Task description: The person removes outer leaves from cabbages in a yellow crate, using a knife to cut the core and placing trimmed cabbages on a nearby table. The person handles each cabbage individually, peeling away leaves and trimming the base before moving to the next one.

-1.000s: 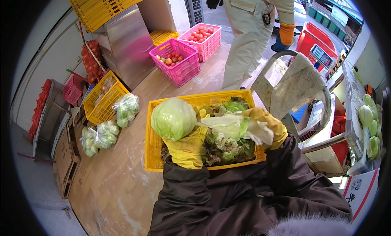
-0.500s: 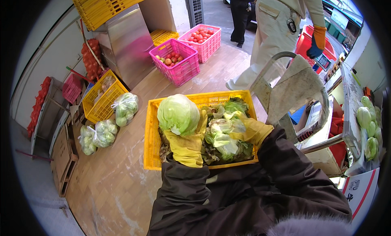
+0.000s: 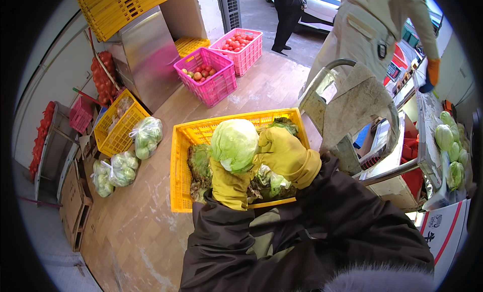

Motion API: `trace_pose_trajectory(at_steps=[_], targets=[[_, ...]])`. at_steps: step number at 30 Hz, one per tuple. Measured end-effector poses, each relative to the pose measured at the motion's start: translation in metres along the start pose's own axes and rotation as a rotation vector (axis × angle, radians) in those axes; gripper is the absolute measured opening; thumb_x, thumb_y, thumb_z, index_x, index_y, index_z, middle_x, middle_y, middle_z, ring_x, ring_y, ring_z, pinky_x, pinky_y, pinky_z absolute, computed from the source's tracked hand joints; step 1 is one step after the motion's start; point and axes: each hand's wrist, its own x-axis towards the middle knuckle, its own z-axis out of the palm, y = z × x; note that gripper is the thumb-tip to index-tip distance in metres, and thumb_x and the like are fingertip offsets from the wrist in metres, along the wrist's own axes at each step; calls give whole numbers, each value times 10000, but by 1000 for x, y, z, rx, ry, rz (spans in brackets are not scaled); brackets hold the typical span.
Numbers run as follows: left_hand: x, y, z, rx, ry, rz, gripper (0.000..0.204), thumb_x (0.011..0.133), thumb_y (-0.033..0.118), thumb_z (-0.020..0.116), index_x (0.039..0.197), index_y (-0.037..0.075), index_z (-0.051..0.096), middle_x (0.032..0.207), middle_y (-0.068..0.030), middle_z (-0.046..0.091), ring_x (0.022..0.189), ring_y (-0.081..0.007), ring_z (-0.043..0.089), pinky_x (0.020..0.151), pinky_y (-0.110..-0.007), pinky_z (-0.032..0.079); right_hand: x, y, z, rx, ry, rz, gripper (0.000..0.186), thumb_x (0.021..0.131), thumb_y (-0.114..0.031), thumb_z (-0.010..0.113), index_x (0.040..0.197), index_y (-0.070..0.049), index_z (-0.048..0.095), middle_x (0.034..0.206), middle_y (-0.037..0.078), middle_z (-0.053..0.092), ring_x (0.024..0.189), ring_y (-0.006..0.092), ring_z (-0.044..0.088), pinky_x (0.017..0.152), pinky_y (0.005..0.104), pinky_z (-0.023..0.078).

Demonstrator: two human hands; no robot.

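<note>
A pale green lettuce head [image 3: 232, 141] rests in my left hand [image 3: 229, 186], in a yellow glove, above the yellow crate [image 3: 179, 166]. My right hand [image 3: 287, 156], also gloved in yellow, is curled against the right side of the head, gripping it; its fingertips are partly hidden. Loose, partly browned lettuce leaves [image 3: 198, 166] lie in the crate beneath and around my hands.
Bagged greens [image 3: 122, 171], pink tomato crates [image 3: 205, 88] and a yellow crate [image 3: 110, 141] stand left and ahead. A worn metal chair [image 3: 347, 111] stands right, beside shelving with green vegetables [image 3: 445, 138]. A co-worker [image 3: 362, 45] and another person [image 3: 287, 15] stand beyond.
The pale leaf that was in my right hand has left it; that hand has moved left onto the lettuce head. The head has shifted right. The co-worker has moved to the right.
</note>
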Motion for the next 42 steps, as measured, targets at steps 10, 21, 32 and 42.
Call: trace_pose_trajectory(at_steps=[10, 21, 32, 42], targets=[[9, 1, -2, -153, -13, -21, 669, 906, 628, 572, 1386, 164, 542, 1355, -101, 604, 1216, -358, 590, 974, -569, 517, -11, 8, -4, -90, 38, -425, 190, 837, -3, 732, 749, -26, 566, 602, 55, 561, 540, 153, 548, 504, 323, 425], [4, -3, 1, 67, 59, -18, 718, 872, 710, 532, 1365, 189, 563, 1328, -68, 627, 1145, -314, 629, 883, -523, 559, -11, 13, 1, 169, 8, -255, 183, 793, 51, 748, 859, -20, 592, 737, 48, 594, 715, 126, 600, 633, 258, 486], [10, -9, -4, 106, 92, 234, 602, 929, 563, 615, 1366, 150, 575, 1356, -74, 615, 1246, -293, 576, 1031, -505, 509, -41, -41, -12, 289, -250, -50, 111, 844, -55, 718, 796, -27, 622, 687, 74, 624, 525, 152, 576, 476, 303, 457], [5, 2, -16, 650, 222, 504, 514, 972, 331, 662, 1394, 72, 527, 1310, -118, 631, 1167, -257, 629, 986, -390, 529, -8, 45, -48, -437, -152, 81, 772, 874, -420, 738, 1439, -31, 384, 1074, 219, 700, 914, 305, 714, 799, 413, 561]])
